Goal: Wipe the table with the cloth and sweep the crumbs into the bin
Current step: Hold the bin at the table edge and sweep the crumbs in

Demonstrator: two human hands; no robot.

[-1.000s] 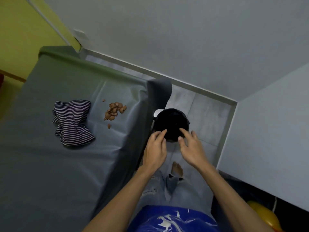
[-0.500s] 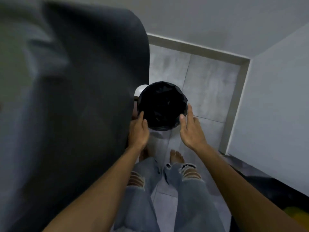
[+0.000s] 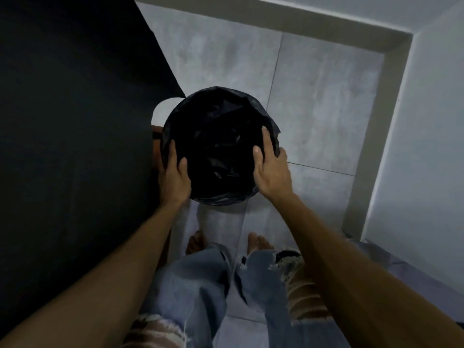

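Black plastic lines the bin at centre frame. The left hand and right hand each grip its rim, thumbs inside.

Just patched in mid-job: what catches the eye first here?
A black-lined bin is mid-frame over the grey floor tiles, with the left hand and right hand gripping its rim from either side. The dark draped table fills the left, and bare feet in ripped jeans stand below.

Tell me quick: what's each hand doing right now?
Left hand: closed, gripping the bin at its left rim, thumb inside.
Right hand: closed, gripping the bin's right rim.
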